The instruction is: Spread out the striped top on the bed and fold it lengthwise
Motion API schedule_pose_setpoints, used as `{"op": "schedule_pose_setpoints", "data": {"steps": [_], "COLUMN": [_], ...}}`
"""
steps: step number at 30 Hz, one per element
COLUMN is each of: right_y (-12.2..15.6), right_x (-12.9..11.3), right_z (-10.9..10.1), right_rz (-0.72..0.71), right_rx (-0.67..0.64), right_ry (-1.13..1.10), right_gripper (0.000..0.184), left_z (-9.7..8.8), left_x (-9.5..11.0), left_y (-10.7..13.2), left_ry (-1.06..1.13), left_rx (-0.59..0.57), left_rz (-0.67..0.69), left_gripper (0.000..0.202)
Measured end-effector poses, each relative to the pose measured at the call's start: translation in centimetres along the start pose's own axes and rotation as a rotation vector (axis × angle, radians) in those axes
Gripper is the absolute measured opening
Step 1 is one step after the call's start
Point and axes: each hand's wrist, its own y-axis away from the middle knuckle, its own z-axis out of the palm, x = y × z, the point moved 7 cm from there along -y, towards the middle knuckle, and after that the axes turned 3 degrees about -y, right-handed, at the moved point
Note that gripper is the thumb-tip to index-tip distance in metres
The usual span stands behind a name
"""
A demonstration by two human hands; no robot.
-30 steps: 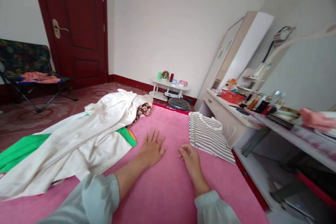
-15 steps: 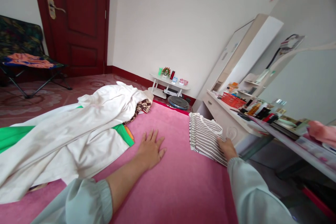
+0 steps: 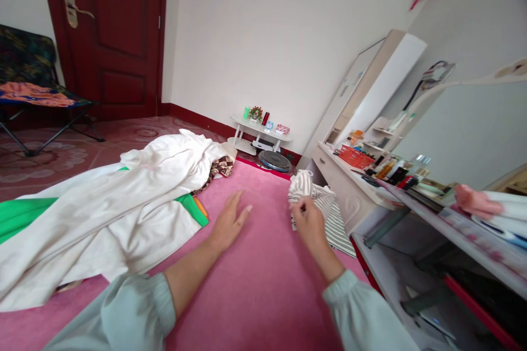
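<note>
My right hand [image 3: 308, 223] pinches a fold of a black-and-white striped garment [image 3: 336, 227] at the right edge of the bed. Part of that cloth is lifted and bunched over the hand's far side, and the rest lies flat to the right. The garment's exact kind cannot be made out. Just above the pink bed cover [image 3: 247, 285], my left hand [image 3: 227, 221] is empty with its fingers apart. To its left lies a heap of white clothes [image 3: 164, 186], with a green-edged piece [image 3: 192, 208] and a brown patterned cloth [image 3: 220, 170] showing beneath.
A dressing table [image 3: 370, 189] with an orange basket [image 3: 356, 157] and bottles stands along the right. Beyond the bed are a low white stand [image 3: 259, 129] and a round dark device [image 3: 275, 161]. A folding chair [image 3: 28, 93] is by the red door [image 3: 111, 33] at left.
My right hand has moved left, folding the striped garment's edge up and over. My left hand has lifted and turned slightly, its fingers less spread. The view has shifted a little to the right.
</note>
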Motion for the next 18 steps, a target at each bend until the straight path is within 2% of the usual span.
{"op": "schedule_pose_setpoints", "data": {"steps": [3,4,5,6,8,10,11,13,14,16,18], "right_y": [6.7,8.3,9.1,9.1,7.3,4.5,3.2,1.1,0.5,-0.1,-0.2], "right_x": [-4.8,-5.4,-5.6,-5.4,-4.3,-2.7,-1.7,0.5,1.7,3.6,4.6], "right_z": [5.1,6.0,6.4,6.3,5.4,4.7,4.8,5.7,6.4,7.2,7.3], "right_rz": [-0.094,-0.087,-0.082,-0.088,-0.146,-0.237,-0.261,-0.252,-0.227,-0.169,-0.135], "right_rx": [-0.462,-0.546,-0.569,-0.538,-0.378,-0.26,-0.254,-0.345,-0.416,-0.526,-0.547], "right_ry": [-0.052,-0.09,-0.116,-0.13,-0.105,-0.02,0.039,0.166,0.223,0.296,0.32], "right_gripper": [0.009,0.008,0.005,0.003,0.016,0.037,0.048,0.065,0.067,0.054,0.031], "left_z": [-0.8,-0.7,-0.5,-0.3,0.1,0.6,0.8,1.0,1.0,0.5,-1.0], "left_x": [-0.5,-0.7,-0.8,-0.9,-0.6,0.8,2.0,4.5,5.5,6.6,6.2], "left_y": [-0.3,-0.4,-0.4,-0.4,-0.3,0.2,0.5,1.3,1.6,1.5,0.3], "left_ry": [0.279,0.318,0.329,0.317,0.269,0.242,0.245,0.277,0.301,0.364,0.404], "left_rx": [0.013,-0.015,-0.042,-0.064,-0.092,-0.136,-0.174,-0.275,-0.331,-0.402,-0.333], "left_rz": [-0.06,-0.061,-0.057,-0.048,0.002,0.125,0.203,0.321,0.339,0.305,0.199], "left_gripper": [0.065,0.065,0.062,0.055,0.04,0.034,0.032,0.025,0.021,0.017,0.021]}}
